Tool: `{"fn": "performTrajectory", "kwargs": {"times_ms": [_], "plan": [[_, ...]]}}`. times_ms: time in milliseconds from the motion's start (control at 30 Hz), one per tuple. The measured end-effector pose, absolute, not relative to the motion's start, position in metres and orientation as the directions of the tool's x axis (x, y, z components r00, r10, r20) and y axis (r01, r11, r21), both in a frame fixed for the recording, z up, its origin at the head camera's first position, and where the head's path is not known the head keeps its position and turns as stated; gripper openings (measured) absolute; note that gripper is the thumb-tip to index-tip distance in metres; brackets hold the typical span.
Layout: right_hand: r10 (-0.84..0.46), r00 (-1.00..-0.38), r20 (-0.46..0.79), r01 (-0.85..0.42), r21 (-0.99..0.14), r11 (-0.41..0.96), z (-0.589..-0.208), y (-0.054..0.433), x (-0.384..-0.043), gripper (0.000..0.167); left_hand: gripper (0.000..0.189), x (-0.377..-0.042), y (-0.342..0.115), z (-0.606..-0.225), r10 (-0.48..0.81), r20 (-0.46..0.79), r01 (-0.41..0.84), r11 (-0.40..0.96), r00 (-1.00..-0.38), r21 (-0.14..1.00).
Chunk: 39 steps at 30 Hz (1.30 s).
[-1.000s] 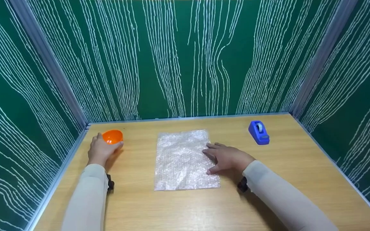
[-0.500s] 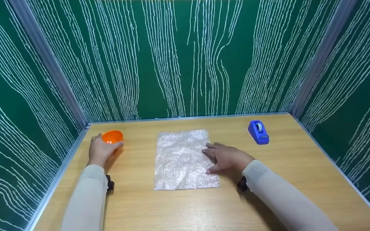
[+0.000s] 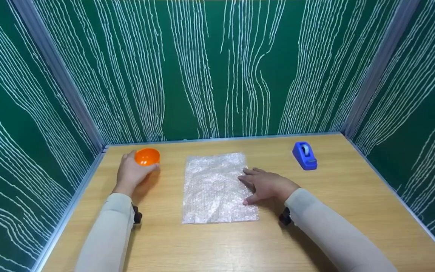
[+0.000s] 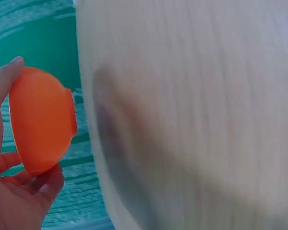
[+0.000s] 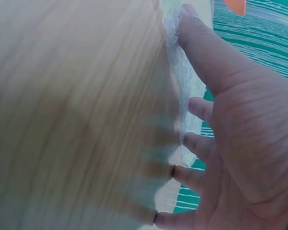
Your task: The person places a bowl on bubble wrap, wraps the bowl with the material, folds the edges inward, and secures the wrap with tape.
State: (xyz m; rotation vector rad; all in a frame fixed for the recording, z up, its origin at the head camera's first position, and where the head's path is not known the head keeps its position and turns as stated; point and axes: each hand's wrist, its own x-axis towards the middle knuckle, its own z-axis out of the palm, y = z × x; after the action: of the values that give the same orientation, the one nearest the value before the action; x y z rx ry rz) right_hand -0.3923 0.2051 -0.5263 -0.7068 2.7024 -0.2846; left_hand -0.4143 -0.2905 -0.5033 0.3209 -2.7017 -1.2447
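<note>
- The left hand (image 3: 132, 174) pinches the orange bowl (image 3: 148, 157) between thumb and fingers — mouth upward, just clear of the wooden table (image 3: 210, 247) — at ten o'clock from the bubble-wrap sheet.
- That bubble-wrap sheet (image 3: 212, 189) lies flat between the two hands.
- The right hand (image 3: 269, 186), its fingers spread, touches the sheet's edge at three o'clock.
- A blue tape dispenser (image 3: 305, 156) sits at two o'clock from the sheet, well apart from the bowl.
- The green wall (image 3: 227, 68), streaked white, stands at twelve o'clock.
</note>
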Motion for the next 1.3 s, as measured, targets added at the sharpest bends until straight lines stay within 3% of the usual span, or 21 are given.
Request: {"fn": "performTrajectory", "kwargs": {"times_ms": [233,833,1300], "plan": [[-0.499,-0.822,-0.275,-0.428,-0.281,0.859,-0.525,0.207,-0.392,0.106,0.106,-0.414,-0.255,-0.495,-0.161,0.088,-0.04,0.656,-0.983,0.754],[-0.505,-0.82,-0.27,-0.44,-0.268,0.857,-0.526,0.208,-0.393,0.102,0.109,-0.39,-0.143,-0.469,0.09,0.141,0.166,0.635,-0.986,0.754],[-0.462,-0.838,-0.291,-0.385,-0.284,0.878,-0.521,0.202,-0.393,0.101,0.113,-0.381,-0.1,-0.498,0.237,0.082,0.22,0.645,-0.968,0.732]]}}
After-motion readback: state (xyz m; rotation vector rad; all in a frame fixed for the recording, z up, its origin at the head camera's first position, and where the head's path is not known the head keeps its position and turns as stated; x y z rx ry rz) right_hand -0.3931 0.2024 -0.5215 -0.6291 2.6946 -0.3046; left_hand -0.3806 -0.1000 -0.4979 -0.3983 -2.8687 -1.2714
